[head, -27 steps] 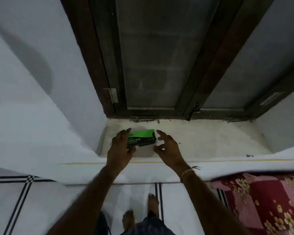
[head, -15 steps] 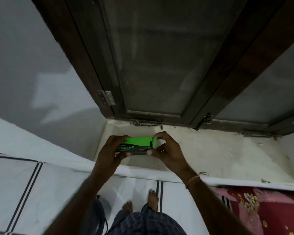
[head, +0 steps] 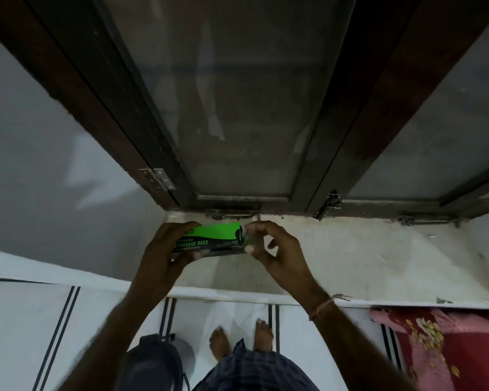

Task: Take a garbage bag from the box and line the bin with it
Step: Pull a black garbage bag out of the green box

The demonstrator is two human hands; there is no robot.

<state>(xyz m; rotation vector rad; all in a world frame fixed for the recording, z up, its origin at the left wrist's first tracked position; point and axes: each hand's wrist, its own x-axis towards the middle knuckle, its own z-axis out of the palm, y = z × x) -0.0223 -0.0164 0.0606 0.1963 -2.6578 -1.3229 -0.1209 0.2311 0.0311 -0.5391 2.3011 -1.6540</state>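
A green and black garbage bag box (head: 213,239) is held above the white window sill (head: 364,258). My left hand (head: 167,249) grips the box's left end. My right hand (head: 274,249) pinches the flap at the box's right end, which looks partly open. A dark bin (head: 156,362) stands on the floor at the bottom left, partly behind my left forearm. No bag shows outside the box.
A dark wooden window frame (head: 322,153) with frosted panes rises behind the sill, with a latch (head: 329,203) at its base. A red floral cloth (head: 449,348) lies at the lower right. White tiles with black stripes cover the floor, where my bare feet (head: 240,337) stand.
The box went from resting on the sill under my left hand to being held up in both hands. My right hand closed on its right end flap. The view tilted up and nearer.
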